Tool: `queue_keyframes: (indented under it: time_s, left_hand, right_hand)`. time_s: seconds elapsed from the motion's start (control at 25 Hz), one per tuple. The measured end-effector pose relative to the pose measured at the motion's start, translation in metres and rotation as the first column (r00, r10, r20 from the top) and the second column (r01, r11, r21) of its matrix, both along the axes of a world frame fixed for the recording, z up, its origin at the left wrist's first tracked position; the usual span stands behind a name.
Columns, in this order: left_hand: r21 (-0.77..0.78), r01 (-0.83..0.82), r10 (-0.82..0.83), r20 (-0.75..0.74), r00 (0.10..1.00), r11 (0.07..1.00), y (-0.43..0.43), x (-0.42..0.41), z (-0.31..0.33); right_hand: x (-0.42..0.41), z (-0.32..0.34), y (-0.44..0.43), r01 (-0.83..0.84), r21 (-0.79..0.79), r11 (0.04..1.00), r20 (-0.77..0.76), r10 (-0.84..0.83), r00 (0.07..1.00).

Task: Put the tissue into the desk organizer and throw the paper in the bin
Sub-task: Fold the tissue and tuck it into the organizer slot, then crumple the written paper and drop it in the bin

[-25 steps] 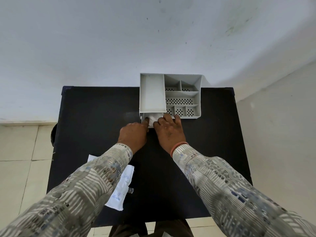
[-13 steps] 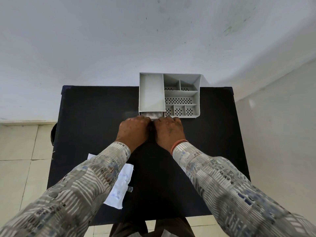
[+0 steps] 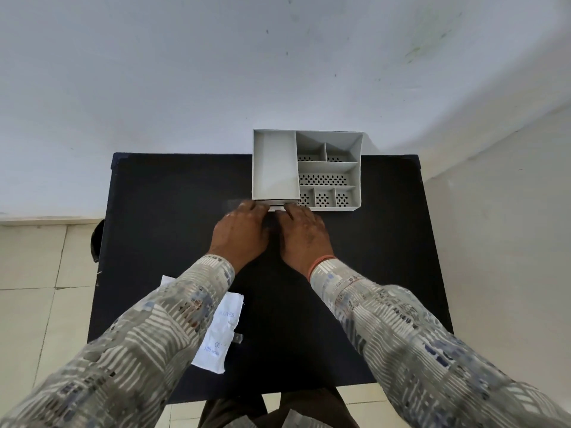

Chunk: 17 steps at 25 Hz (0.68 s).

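A grey desk organizer (image 3: 275,162) stands at the far edge of the black table (image 3: 160,211), with one long compartment on the left and several small perforated ones on the right. Its low front drawer (image 3: 276,208) sticks out only as a thin white strip. The tissue is hidden from view. My left hand (image 3: 242,231) and my right hand (image 3: 304,231) lie side by side with their fingertips against the drawer front, holding nothing. A white printed paper (image 3: 222,332) lies flat near the table's front left, partly under my left sleeve.
A dark rounded object (image 3: 95,239) shows beside the table's left edge, over the tiled floor. The white wall rises right behind the organizer, and another wall runs along the right side of the table.
The drawer, which stood open with the white tissue showing, has slid in under both hands until only a thin strip remains. Both hands moved forward with it.
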<state>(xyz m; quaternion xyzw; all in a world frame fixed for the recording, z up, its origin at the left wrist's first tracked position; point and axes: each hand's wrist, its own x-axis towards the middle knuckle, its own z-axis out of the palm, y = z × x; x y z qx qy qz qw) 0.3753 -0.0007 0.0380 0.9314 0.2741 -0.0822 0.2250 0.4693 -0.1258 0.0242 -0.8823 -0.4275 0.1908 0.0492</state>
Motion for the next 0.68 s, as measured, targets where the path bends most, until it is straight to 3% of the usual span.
queue_keyframes:
  time_s: [0.08,0.2,0.32,0.44,0.56,0.64,0.68]
  left_hand:
    - [-0.053,-0.098,0.097,-0.034,0.995,0.994,0.005,-0.022,-0.006]
    - [-0.093,-0.286,0.269,-0.162,0.949,0.954,0.011,-0.074,-0.017]
    - [-0.078,-0.465,0.421,-0.314,0.851,0.882,0.010,-0.139,-0.027]
    - [-0.056,-0.571,0.511,-0.381,0.771,0.819,0.004,-0.196,-0.042]
    - [-0.178,-0.628,0.522,-0.410,0.747,0.758,-0.005,-0.221,-0.050]
    - [-0.296,-0.657,0.530,-0.408,0.743,0.693,-0.005,-0.226,-0.052]
    - [-0.351,-0.663,0.535,-0.400,0.744,0.661,-0.003,-0.228,-0.053]
  right_hand:
    - [-0.026,-0.010,-0.004,-0.004,-0.026,1.000,-0.085,0.002,0.996]
    - [-0.074,-0.021,0.006,-0.159,-0.174,0.972,-0.225,0.118,0.967]
    - [-0.109,-0.031,0.021,-0.228,-0.245,0.942,-0.229,0.172,0.958]
    - [-0.134,-0.044,0.031,-0.187,-0.358,0.915,-0.271,0.089,0.958]
    - [-0.158,-0.054,0.042,-0.175,-0.396,0.901,-0.370,0.018,0.929]
    - [-0.164,-0.054,0.049,-0.115,-0.361,0.926,-0.488,-0.083,0.869]
    - [-0.163,-0.051,0.051,-0.033,-0.326,0.945,-0.583,-0.173,0.794]
